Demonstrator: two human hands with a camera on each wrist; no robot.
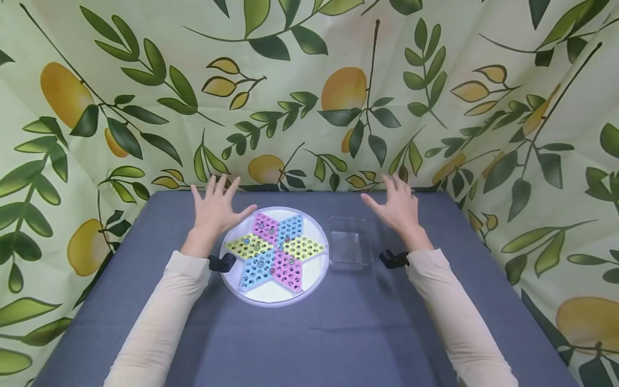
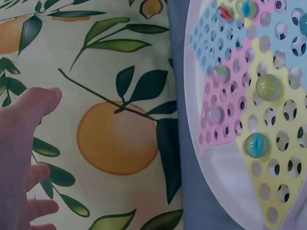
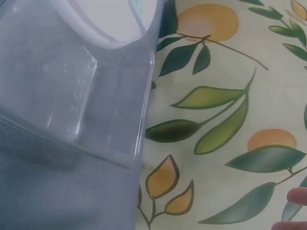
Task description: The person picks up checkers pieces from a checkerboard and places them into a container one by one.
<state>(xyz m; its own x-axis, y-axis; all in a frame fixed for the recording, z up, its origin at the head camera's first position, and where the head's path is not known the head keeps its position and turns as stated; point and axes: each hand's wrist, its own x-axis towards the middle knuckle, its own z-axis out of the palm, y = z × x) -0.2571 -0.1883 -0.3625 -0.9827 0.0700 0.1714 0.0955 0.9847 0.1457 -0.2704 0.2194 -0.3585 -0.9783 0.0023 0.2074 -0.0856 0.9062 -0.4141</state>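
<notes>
A round white Chinese checkers board (image 1: 271,293) bears a star of pink, blue and yellow points full of holes. Several glass marbles sit in it, among them a yellowish marble (image 2: 269,87) and a blue marble (image 2: 257,145) on a yellow point. My left hand (image 1: 216,212) is held with fingers spread over the board's upper left edge, holding nothing. To the board's right stands a clear plastic box (image 1: 345,244), with no marbles showing inside. Beyond its right side my right hand (image 1: 398,209) is raised, fingers spread and nothing in them.
A dark grey cloth (image 1: 309,344) covers the table. Behind it and at both sides hangs a curtain (image 1: 295,64) printed with leaves and orange fruit. Black wrist cameras, a left one (image 1: 222,263) and a right one (image 1: 394,259), jut inward from the sleeves.
</notes>
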